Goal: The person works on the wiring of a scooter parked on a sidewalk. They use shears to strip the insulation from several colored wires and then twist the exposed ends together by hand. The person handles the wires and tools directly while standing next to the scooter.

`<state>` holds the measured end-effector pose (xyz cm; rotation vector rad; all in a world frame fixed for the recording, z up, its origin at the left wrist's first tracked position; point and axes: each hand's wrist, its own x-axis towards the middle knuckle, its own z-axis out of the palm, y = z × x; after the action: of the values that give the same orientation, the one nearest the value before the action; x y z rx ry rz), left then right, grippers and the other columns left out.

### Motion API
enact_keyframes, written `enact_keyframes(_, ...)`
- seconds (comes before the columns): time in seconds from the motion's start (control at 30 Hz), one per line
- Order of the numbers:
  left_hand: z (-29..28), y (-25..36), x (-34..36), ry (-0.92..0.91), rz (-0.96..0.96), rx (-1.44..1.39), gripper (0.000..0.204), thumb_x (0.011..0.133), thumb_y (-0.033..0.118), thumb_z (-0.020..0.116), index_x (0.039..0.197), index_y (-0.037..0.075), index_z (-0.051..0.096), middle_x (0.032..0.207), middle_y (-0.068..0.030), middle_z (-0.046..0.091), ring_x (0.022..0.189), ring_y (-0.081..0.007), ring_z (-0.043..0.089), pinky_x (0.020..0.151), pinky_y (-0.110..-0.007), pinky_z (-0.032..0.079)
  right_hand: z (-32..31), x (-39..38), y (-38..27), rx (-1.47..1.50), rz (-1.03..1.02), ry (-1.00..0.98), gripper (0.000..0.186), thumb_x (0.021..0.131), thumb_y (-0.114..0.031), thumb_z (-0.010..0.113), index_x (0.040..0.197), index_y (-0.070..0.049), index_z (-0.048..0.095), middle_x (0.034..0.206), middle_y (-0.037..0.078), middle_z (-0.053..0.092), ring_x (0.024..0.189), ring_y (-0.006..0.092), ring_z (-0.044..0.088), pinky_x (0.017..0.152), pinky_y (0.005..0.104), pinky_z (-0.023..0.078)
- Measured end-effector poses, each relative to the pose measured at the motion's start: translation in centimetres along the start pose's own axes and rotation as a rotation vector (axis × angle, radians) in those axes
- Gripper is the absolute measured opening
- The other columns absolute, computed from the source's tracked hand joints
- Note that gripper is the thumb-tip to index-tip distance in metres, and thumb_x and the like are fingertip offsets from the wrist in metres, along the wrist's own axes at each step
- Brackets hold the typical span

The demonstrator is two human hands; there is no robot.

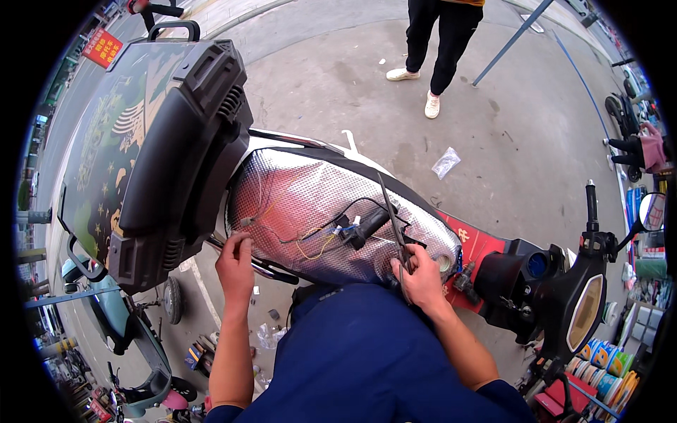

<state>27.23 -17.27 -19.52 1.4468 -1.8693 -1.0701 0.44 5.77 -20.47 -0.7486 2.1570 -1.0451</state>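
Note:
A scooter seat with a silver, quilted reflective cover (pixel 282 190) lies crosswise in front of me. On it rests a black cylindrical part (pixel 370 224) with a white connector and thin black, yellow and white wires (pixel 317 240). My right hand (pixel 417 276) is closed around a long, thin, dark strip or tool (pixel 395 229), which slants up across the seat beside the cylinder. At the seat's near left edge, my left hand (pixel 236 264) has its fingers curled together; what they may hold is hidden. Just above it lies a small grey connector (pixel 247 221). A tape roll (pixel 444 262) sits at the seat's right end.
A large black-and-green top box (pixel 169 155) stands at the left. Handlebars (pixel 589 282) with a mirror rise at the right. Beyond the seat a person (pixel 441 42) stands on the concrete near a slanted pole (pixel 511 42). Another scooter (pixel 134 338) is parked at the lower left.

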Motion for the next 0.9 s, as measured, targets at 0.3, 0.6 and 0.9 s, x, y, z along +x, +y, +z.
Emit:
enact_keyframes(0.3,5.9,0.1,1.3,-0.406,0.432,0.447,0.02,0.079,0.003,0.065,0.099,0.002,0.065,0.102,-0.0146,0.063,0.085,-0.0306,0.062,0.074,-0.036,0.05,-1.1,0.0,0.7,-0.072,0.055,-0.026,0.044,0.083,-0.027,0.072,0.111,0.002,0.056,0.063,0.008,0.058,0.056,0.0177,0.056,0.054,0.0331,0.043)
enact_keyframes(0.6,2.4,2.4,2.6,-0.045,-0.123,-0.254,0.011,0.094,0.01,0.06,0.096,-0.001,0.06,0.082,-0.0054,0.067,0.06,-0.0075,0.055,0.055,-0.022,0.044,3.1,2.3,1.8,0.184,0.129,-0.171,0.059,0.085,-0.019,0.072,0.124,0.008,0.037,0.075,0.007,0.063,0.062,0.0095,0.057,0.056,0.0261,0.045)
enact_keyframes(0.9,-0.3,5.5,-0.2,-0.085,-0.203,-0.548,0.015,0.096,0.009,0.057,0.104,-0.002,0.062,0.086,-0.0087,0.069,0.063,-0.0082,0.057,0.057,-0.022,0.048,4.6,2.2,1.2,-0.363,0.074,-0.164,0.059,0.082,-0.018,0.069,0.129,0.006,0.041,0.083,0.016,0.068,0.075,0.0306,0.067,0.069,0.0399,0.052)
